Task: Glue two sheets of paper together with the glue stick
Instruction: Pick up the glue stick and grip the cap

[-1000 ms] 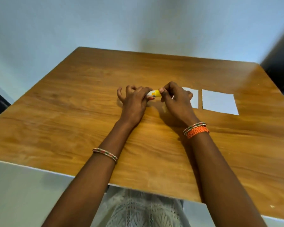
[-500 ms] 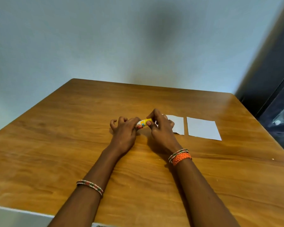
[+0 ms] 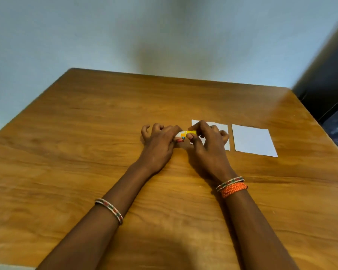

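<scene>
A small yellow and white glue stick (image 3: 185, 134) lies sideways between my two hands, just above the wooden table (image 3: 86, 152). My left hand (image 3: 160, 145) pinches its white left end with thumb and forefinger. My right hand (image 3: 207, 145) grips its yellow right end. Two white square sheets of paper lie flat, side by side, with a narrow gap. The left sheet (image 3: 222, 127) is partly hidden under my right hand. The right sheet (image 3: 253, 140) lies fully in view.
A pale wall stands behind the table's far edge. A dark piece of furniture (image 3: 328, 78) sits close to the table's right corner. Bracelets circle both wrists.
The view has shifted while my head moved; both hands stay on the glue stick at the same spot beside the papers. The sheets have not moved.
</scene>
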